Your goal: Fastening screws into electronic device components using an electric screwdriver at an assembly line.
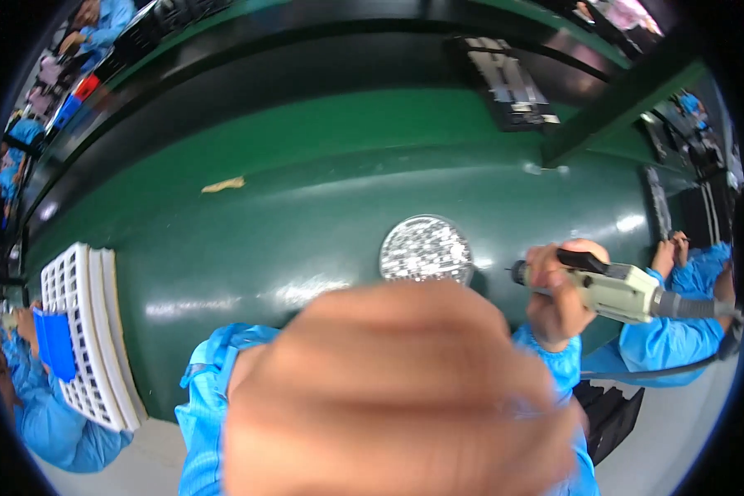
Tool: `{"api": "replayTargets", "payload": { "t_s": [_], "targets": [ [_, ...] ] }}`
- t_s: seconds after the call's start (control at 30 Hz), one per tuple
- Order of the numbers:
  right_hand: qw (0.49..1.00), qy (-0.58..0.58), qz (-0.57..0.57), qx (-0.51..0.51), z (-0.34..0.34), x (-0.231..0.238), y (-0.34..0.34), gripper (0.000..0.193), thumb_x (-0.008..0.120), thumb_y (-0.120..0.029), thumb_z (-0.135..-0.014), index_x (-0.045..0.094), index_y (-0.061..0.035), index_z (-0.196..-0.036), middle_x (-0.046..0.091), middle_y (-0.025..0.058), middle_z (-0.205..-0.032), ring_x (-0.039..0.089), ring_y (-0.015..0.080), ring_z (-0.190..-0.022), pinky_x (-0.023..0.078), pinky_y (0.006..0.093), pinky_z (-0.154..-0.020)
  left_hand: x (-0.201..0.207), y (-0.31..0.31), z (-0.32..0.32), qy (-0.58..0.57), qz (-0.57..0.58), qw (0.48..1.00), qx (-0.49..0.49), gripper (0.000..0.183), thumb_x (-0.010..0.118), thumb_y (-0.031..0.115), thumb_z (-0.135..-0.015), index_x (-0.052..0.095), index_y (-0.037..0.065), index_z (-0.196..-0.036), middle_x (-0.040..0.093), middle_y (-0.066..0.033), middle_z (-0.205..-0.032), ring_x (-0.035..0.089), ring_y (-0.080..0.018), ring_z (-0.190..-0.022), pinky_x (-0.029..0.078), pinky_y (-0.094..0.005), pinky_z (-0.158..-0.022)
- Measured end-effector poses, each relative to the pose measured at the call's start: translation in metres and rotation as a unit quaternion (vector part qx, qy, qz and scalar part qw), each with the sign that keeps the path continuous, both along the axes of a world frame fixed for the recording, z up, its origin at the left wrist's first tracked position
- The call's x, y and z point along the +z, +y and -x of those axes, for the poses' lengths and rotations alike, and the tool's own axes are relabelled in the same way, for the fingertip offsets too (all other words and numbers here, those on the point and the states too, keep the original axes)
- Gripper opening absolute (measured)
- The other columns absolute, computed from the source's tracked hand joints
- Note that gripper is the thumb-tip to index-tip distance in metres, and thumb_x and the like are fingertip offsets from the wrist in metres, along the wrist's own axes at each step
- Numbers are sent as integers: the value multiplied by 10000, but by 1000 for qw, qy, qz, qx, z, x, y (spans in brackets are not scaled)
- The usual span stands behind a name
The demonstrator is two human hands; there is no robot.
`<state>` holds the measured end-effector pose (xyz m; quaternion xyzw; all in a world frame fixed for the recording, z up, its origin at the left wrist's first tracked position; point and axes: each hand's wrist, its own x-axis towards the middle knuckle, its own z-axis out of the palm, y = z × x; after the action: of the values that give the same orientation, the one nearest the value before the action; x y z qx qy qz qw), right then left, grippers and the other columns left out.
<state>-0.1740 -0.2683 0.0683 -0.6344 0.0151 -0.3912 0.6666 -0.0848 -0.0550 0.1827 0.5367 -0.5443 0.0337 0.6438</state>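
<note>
My right hand (564,289) is wrapped round a pale electric screwdriver (624,291) with a black lever, its tip pointing left and its cable running off to the right. Very close to the camera, my left hand (405,388) fills the lower middle, smeared by motion. Its fingers cannot be made out, nor whether anything is in them. Just beyond it on the green table (223,256) sits a round dish of small shiny pieces (426,248), its near edge partly covered by that hand.
Stacked white grid trays (107,331) stand at the left, with a blue piece (55,345) against them and a co-worker (58,422) beside. Another co-worker's arm (674,339) is at the right. A tan scrap (223,184) lies farther back. A dark tray of strips (512,87) rests on the shelf.
</note>
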Motion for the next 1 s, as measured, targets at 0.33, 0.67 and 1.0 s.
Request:
{"api": "replayTargets", "payload": {
  "t_s": [0.33,0.67,1.0],
  "targets": [
    [999,17,-46,-21,7,-13,-27,370,545,116,-717,499,6,-1068,559,56,-759,552,115,-689,461,257,-626,-109,-74,-103,-128,-341,909,201,197,649,76,-781,657,-22,-952,615,-188,-1042,607,-355,-941,502,-380,-816],
    [992,56,-75,-80,2,-15,-46,337,625,55,-714,562,-16,-1037,558,37,-887,537,96,-741,453,237,-655,-163,-192,-172,-228,-285,913,184,449,696,234,-734,604,-23,-1090,535,-227,-1149,499,-377,-1088,429,-410,-945],
    [991,42,-75,-98,3,-3,-49,398,575,-24,-747,452,-4,-1125,497,33,-645,477,124,-559,396,252,-550,-173,-244,-183,-295,-429,835,175,472,700,113,-691,531,14,-1121,551,-203,-1044,544,-407,-1009,524,-457,-776]
  ]
}}
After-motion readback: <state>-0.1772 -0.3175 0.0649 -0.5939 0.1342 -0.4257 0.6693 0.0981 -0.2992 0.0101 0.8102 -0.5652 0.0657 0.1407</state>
